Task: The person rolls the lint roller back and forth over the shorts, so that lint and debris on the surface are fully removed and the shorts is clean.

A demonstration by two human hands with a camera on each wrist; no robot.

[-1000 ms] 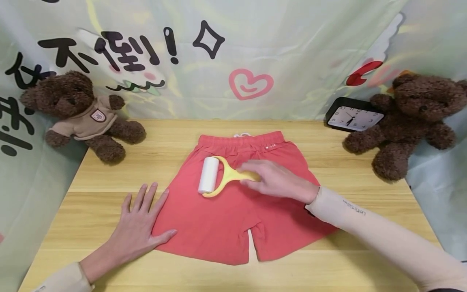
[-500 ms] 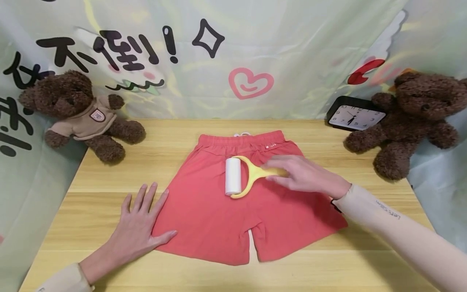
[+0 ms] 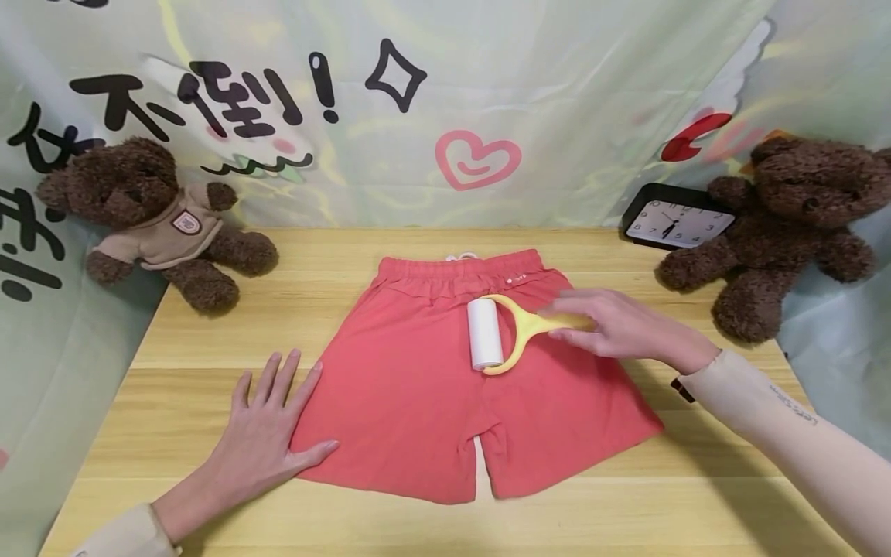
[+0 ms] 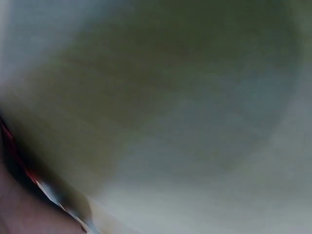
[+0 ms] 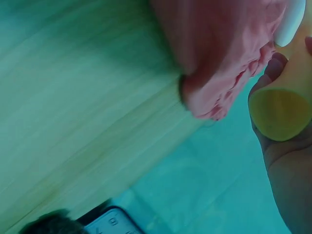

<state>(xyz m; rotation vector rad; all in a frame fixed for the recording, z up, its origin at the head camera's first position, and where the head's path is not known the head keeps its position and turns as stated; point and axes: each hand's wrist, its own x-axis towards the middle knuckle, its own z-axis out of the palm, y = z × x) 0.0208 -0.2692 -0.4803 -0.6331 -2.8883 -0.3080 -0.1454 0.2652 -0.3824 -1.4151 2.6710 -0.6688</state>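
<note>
A pair of red shorts (image 3: 404, 387) lies spread flat on the wooden table, waistband toward the back wall. My right hand (image 3: 612, 325) grips the yellow handle of a lint roller (image 3: 485, 334); its white cylinder lies over the upper middle of the shorts. In the right wrist view the handle's rounded end (image 5: 280, 114) shows against the palm. My left hand (image 3: 261, 429) lies with fingers spread at the left edge of the shorts, thumb and index finger touching the fabric. The left wrist view is mostly blocked by a blurred pale surface.
On the wooden table (image 3: 181, 402), a brown teddy bear in a beige top (image 3: 163, 224) sits at the back left. A second brown teddy bear (image 3: 786, 232) sits at the right, beside a black-framed clock (image 3: 678, 222). A printed cloth (image 3: 557, 100) hangs behind.
My right hand has moved the lint roller rightward across the shorts, from their left side to the middle. My left hand and the shorts have stayed in place.
</note>
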